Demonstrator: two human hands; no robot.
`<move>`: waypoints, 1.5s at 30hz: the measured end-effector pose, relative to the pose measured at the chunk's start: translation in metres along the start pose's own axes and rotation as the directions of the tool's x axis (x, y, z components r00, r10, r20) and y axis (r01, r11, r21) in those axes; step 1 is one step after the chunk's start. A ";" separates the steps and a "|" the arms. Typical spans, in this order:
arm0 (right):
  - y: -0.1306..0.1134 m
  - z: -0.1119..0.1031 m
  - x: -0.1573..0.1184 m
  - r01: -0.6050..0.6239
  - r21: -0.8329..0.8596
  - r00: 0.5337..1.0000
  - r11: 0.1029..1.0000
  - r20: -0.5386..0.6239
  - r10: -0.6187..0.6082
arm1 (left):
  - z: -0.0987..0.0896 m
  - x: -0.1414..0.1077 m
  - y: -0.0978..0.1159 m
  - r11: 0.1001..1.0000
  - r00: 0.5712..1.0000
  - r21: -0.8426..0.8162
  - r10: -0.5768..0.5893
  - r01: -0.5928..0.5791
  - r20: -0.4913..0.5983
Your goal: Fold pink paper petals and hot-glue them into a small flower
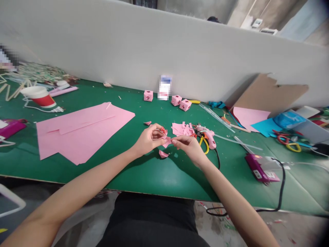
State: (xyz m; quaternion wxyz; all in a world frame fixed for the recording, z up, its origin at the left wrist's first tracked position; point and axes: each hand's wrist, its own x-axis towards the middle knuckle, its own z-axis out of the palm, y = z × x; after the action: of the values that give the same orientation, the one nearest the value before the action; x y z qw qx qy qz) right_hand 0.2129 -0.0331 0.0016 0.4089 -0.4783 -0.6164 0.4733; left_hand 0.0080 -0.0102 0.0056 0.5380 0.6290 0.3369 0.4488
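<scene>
My left hand (150,139) is closed on a small folded pink paper piece (167,141), with something red at its fingertips. The fingers of my right hand (187,144) pinch the right edge of the same piece. Just below lies a small pink paper scrap (163,154), and another scrap (147,123) is above my left hand. Cut pink strips (183,129) lie on the table beyond my right hand, beside a pink glue gun (209,138) and yellow-handled pliers (205,145). Three pink paper cubes (148,95) with dark openings stand near the partition.
Large pink sheets (84,135) cover the left of the green table (154,181). A paper cup (39,96) stands further left. At right are a magenta power strip (259,168), scissors (286,140), cardboard (267,92) and a black cable (282,185).
</scene>
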 end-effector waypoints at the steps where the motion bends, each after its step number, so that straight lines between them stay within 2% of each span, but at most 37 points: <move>1: 0.001 0.004 0.000 -0.021 0.057 1.000 0.998 0.020 0.020 | 0.001 0.000 0.000 1.000 1.000 0.007 0.004 -0.004 0.006; 7: 0.009 0.007 -0.001 -0.153 0.326 0.986 0.933 0.114 0.122 | 0.002 -0.002 -0.002 0.999 1.000 0.050 0.010 -0.011 0.009; 10: 0.013 0.007 0.000 -0.180 0.376 0.982 0.909 0.130 0.141 | 0.003 -0.003 0.000 0.997 1.000 0.070 0.024 -0.023 -0.006; 14: 0.015 0.008 0.001 -0.125 0.306 0.991 0.944 0.093 0.101 | 0.004 -0.004 0.001 0.990 0.999 0.132 0.046 -0.044 -0.012; 20: 0.008 0.013 -0.003 0.016 0.088 1.000 0.996 -0.009 -0.015 | 0.005 -0.005 -0.001 0.976 0.995 0.206 0.088 -0.077 -0.045; 26: 0.011 0.028 -0.007 0.107 0.008 0.987 0.994 -0.121 -0.105 | 0.008 -0.006 -0.005 0.965 0.985 0.246 0.125 -0.093 -0.117; 38: 0.017 0.043 -0.010 0.248 -0.199 0.941 0.948 -0.185 -0.284 | 0.016 -0.013 -0.008 0.953 0.980 0.285 0.143 -0.098 -0.140; 41: 0.018 0.042 -0.008 0.237 -0.201 0.942 0.950 -0.193 -0.276 | 0.016 -0.012 -0.009 0.956 0.981 0.278 0.134 -0.091 -0.139; 45: 0.015 0.033 -0.006 0.161 -0.150 0.973 0.975 -0.141 -0.183 | 0.013 -0.008 -0.007 0.974 0.983 0.222 0.074 -0.035 -0.169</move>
State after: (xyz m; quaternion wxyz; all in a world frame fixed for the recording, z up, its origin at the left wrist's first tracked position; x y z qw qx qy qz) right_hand 0.1856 -0.0442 -0.0205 0.4608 -0.4851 -0.6534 0.3541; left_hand 0.0178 -0.0213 -0.0029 0.4213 0.6510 0.4130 0.4776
